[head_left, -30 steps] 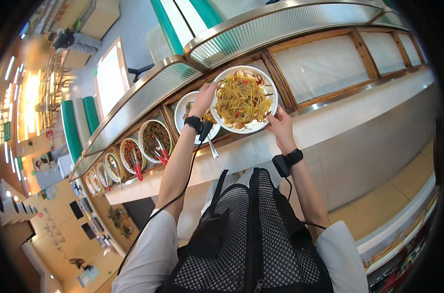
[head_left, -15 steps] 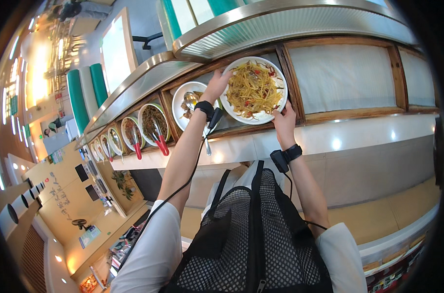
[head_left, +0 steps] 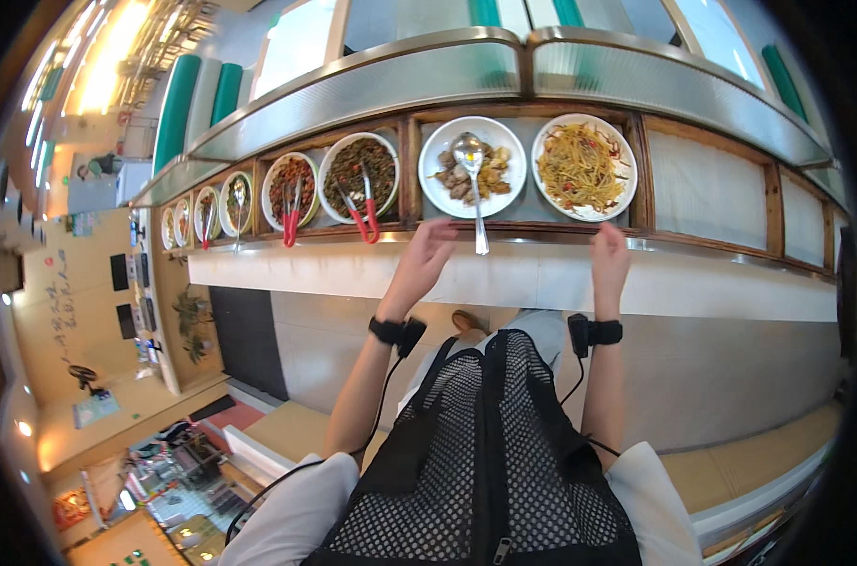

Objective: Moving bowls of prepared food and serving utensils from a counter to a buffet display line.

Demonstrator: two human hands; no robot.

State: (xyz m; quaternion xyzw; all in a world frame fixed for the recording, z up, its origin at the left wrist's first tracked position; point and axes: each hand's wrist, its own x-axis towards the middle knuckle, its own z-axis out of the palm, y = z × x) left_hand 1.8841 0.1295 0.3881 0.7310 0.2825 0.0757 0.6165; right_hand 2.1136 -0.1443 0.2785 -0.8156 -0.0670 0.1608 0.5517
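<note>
White round plate (head_left: 540,193) under stringy food (head_left: 581,168); left hand (head_left: 423,262) spread, right hand (head_left: 610,260) too blurred to tell.

"Any lettering in view from where you're standing?"

"Yes, over to my left! A line of dark characters (head_left: 67,307) runs along the yellow wall (head_left: 117,363), too small and warped for me to read."

"And that red mark (head_left: 49,261)?"

"Same wall, just beyond the line's upper end, and I can't make it out. Here's a pale blue-green poster (head_left: 95,409) too; any print on it is a blur to me."
</note>
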